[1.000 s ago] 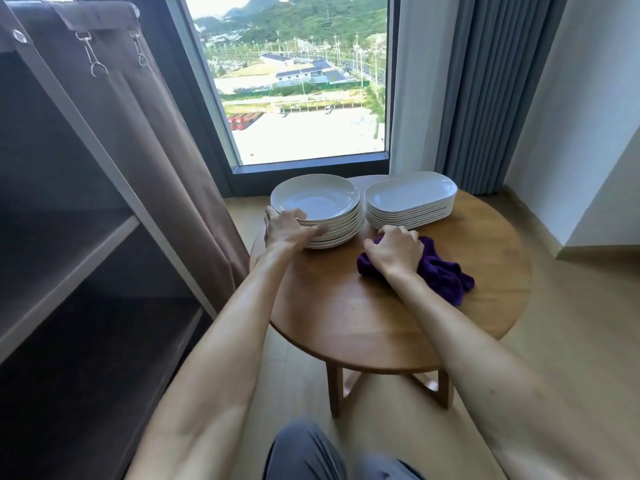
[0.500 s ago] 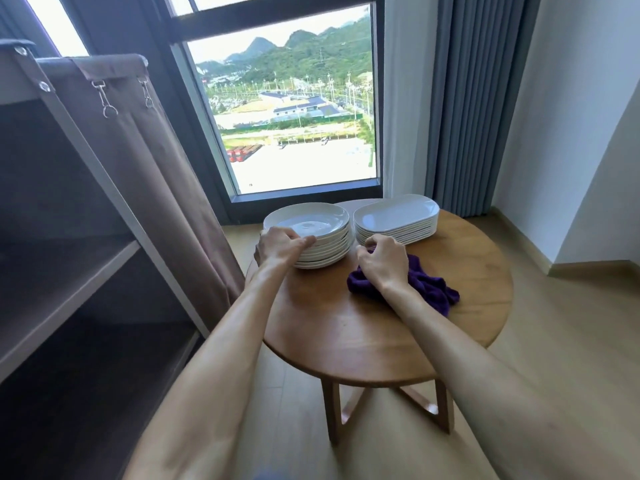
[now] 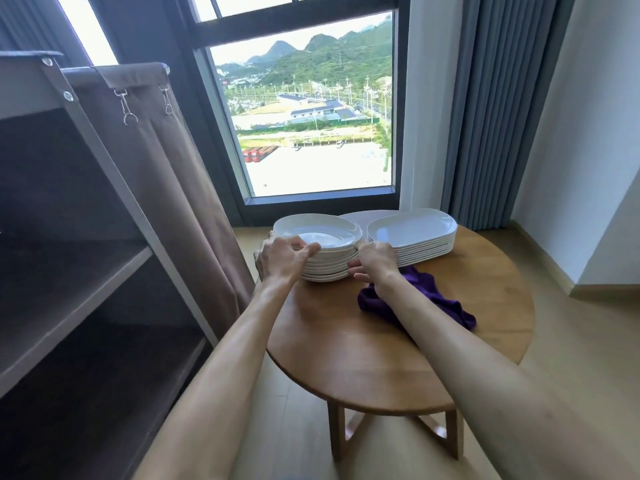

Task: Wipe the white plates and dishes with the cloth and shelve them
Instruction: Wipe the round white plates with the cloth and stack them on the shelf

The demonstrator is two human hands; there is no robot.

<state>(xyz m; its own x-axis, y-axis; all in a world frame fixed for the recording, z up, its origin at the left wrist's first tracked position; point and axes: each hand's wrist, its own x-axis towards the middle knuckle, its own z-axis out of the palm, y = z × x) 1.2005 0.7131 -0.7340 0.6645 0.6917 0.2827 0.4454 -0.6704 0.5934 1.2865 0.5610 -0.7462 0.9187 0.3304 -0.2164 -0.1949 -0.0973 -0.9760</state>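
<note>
On the round table (image 3: 346,368), left hand (image 3: 281,258) and right hand (image 3: 373,261) outstretched, each grip curled round the top plate (image 3: 317,231).

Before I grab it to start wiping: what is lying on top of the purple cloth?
The right forearm crosses over the purple cloth, hiding its middle. No dish sits on the parts that show; it lies on the round wooden table, in front of the stack of oblong white plates.

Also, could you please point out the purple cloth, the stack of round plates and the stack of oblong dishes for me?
purple cloth (image 3: 446,301): head view, bare fold right of the forearm.
stack of round plates (image 3: 322,230): head view, top plate's inner well.
stack of oblong dishes (image 3: 412,229): head view, top dish's flat middle.
</note>
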